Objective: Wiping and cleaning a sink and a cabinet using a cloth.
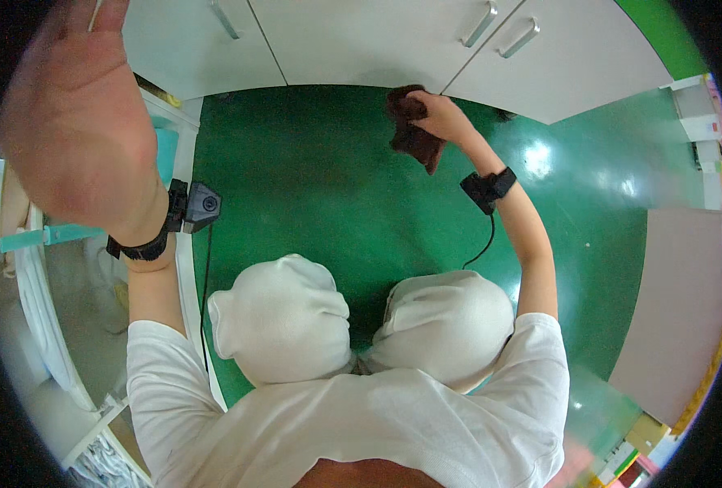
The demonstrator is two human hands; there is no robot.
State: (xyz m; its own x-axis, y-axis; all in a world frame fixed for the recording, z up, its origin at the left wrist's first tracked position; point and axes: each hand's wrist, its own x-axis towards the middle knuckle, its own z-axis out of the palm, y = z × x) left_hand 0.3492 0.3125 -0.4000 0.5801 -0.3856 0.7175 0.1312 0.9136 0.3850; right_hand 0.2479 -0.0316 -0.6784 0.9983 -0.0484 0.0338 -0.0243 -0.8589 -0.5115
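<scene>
A: What takes up the most room?
B: The green floor (312, 179), spreading through the middle of the frame. It's glossy, with bright glare at the right. If that shine means damp, footing could slip, though I can't tell wet from polished.
A: And after that?
B: The white cabinets (361, 41) along the top. Their lower edge is just beside the knuckles, so pushing too far forward might bump them.
A: The big shape at upper left?
B: The left hand (84, 130), close to the camera. Its fingers run out of the frame, so I can't tell whether they're spread or curled.
A: Below the centre?
B: Two knees (283, 321) in pale trousers; leaning out over them for a long reach could cost balance.
A: Now the small dark thing?
B: A dark brown cloth (418, 148), upper centre, slightly right. The right hand (446, 118) has it bunched between thumb and fingers. With only its upper part gripped, the loose end could drag or fold under.
A: How does it look?
B: Soft, crumpled, uneven at the edges, hanging to a point at the bottom.
</scene>
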